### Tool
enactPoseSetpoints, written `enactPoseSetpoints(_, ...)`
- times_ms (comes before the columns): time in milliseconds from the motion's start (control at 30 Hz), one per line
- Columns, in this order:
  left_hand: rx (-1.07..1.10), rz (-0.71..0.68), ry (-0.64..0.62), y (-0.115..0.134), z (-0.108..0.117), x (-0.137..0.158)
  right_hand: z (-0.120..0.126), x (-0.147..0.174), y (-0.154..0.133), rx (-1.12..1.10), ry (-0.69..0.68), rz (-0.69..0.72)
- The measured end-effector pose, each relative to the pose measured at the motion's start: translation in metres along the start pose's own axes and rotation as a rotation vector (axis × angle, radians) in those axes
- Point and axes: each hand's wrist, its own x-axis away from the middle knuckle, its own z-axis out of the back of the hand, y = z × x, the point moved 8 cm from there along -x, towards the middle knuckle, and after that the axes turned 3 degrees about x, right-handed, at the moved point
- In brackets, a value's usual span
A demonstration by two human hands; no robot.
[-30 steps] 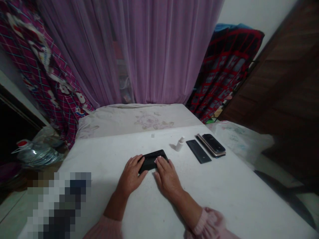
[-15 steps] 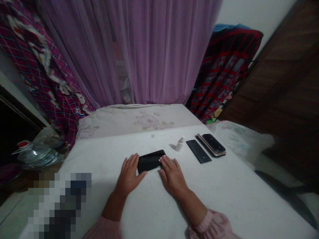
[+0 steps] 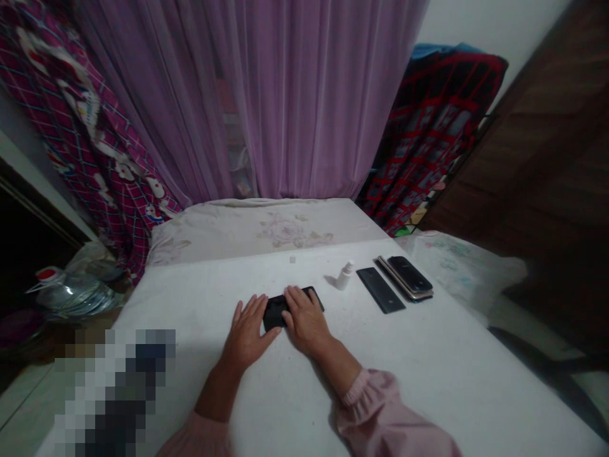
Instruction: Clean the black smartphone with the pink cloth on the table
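My open left grip touches the crosswise black phone at left; my right grip, closure unclear, covers its middle.

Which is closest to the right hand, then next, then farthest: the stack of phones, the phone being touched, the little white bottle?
1. Phone being touched: under the right hand.
2. Little white bottle: ahead, to the right.
3. Stack of phones: farther right.

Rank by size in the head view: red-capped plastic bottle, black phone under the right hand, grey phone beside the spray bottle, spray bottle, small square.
1. Red-capped plastic bottle
2. Black phone and grey phone: unsure; the right hand hides part of the former
3. Spray bottle
4. Small square
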Motion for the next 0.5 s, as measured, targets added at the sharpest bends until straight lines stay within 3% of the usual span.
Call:
enactPoseSetpoints(133, 0.011, 0.002, 0.002, 0.001, 0.001, 0.0, 0.0, 0.011, -0.013, -0.034, 0.014, 0.084)
enactPoseSetpoints(367, 0.036, 0.005, -0.012, 0.003, 0.003, 0.0, 0.012, 0.011, 0.03, 0.036, 0.039, -0.085)
enactPoseSetpoints(500, 0.035, -0.011, -0.051, 0.001, -0.001, 0.0, 0.007, 0.004, 0.015, 0.009, 0.025, -0.047)
